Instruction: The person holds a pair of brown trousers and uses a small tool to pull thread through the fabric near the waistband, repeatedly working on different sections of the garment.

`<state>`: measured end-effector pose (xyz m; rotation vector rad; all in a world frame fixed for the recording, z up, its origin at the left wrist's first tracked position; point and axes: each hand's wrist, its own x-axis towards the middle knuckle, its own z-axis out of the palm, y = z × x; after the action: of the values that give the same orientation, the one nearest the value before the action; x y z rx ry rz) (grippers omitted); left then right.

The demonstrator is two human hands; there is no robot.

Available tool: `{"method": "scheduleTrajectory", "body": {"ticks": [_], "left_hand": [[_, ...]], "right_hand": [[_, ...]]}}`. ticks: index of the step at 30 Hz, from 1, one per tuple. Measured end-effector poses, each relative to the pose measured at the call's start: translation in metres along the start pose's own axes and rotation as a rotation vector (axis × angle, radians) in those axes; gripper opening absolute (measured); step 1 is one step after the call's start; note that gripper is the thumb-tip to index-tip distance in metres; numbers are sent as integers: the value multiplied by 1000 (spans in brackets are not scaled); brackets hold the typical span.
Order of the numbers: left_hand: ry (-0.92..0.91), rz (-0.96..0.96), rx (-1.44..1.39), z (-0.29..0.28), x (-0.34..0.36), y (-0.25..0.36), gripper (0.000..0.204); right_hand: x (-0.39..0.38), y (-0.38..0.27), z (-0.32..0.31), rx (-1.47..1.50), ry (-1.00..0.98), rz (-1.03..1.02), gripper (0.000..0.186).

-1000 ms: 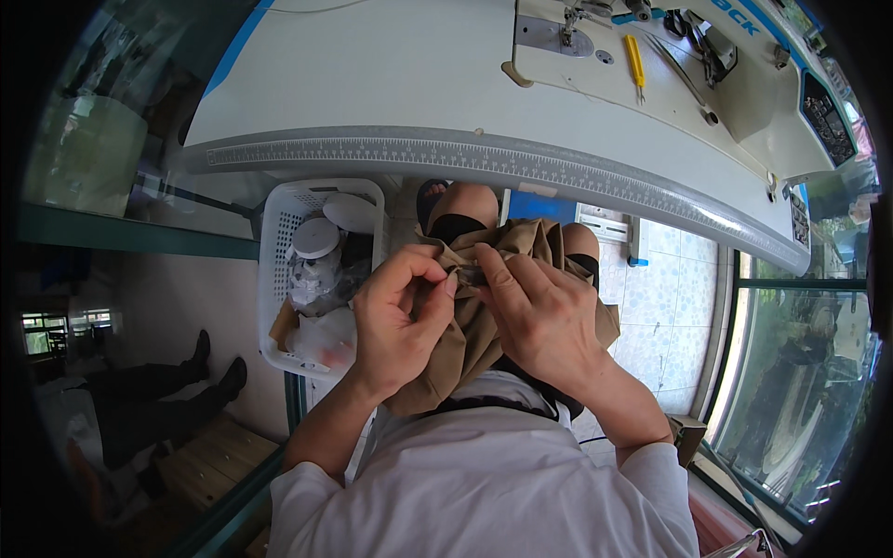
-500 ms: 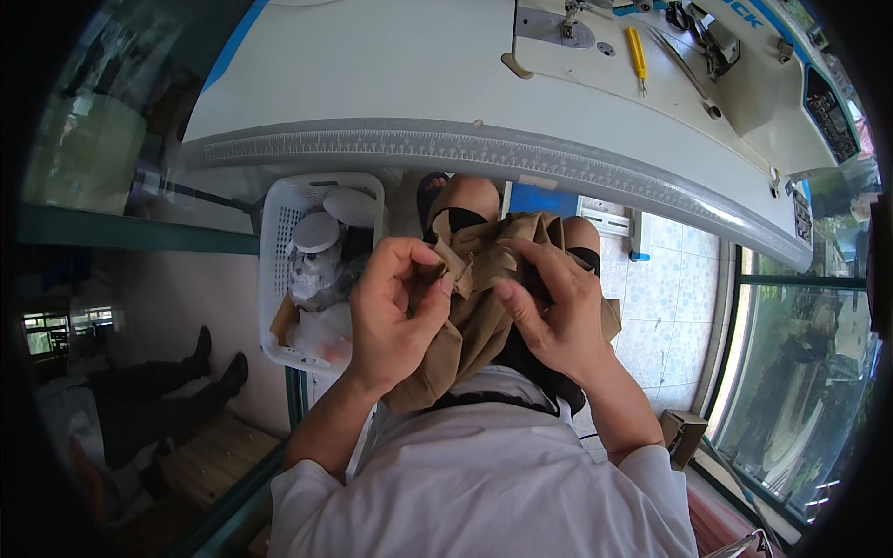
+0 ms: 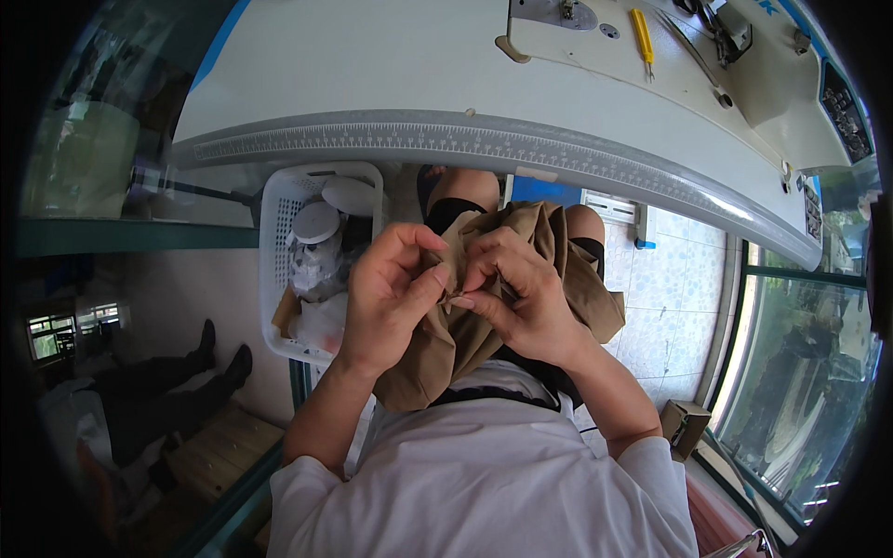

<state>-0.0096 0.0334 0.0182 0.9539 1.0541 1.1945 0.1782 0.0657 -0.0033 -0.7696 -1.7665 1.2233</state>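
Observation:
A piece of tan cloth (image 3: 549, 242) lies bunched on my lap, below the edge of the sewing table. My left hand (image 3: 391, 298) and my right hand (image 3: 516, 293) meet over its upper part, thumbs and fingertips pinching the same small fold of the tan cloth between them. The rest of the cloth hangs down under my hands, over my white shirt (image 3: 484, 484). What the fingertips hold inside the fold is hidden.
A white sewing table (image 3: 391, 74) with a ruler strip along its front edge spans the top, with a sewing machine (image 3: 744, 56) and a yellow tool (image 3: 642, 33) at the right. A white plastic basket (image 3: 279, 232) with wrapped items stands left of my knees. Tiled floor lies right.
My hands have closed in on each other and shifted slightly along the cloth, keeping hold of the fold; the cloth has bunched a little more between them.

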Motion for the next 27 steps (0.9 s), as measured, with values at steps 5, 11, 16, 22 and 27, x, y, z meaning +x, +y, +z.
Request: {"method": "scheduleTrajectory", "body": {"ticks": [5,11,16,22,27], "left_hand": [[86,6,-10,1,5,9,20],[106,-10,5,-7,4,10,16],[75,-43,67,-16,0,14,15],[97,-88,27,-31,2,10,21],[43,-158,26,-49,3,-4,29]], "right_hand": [[-16,1,-5,3,60,116,20],[-25,2,-16,202,300,191,16],[-28,-19,-56,297,527,181,16],[-50,-16,-115,225,767,139,11],[-79,2,-158,178,870,233,13]]}}
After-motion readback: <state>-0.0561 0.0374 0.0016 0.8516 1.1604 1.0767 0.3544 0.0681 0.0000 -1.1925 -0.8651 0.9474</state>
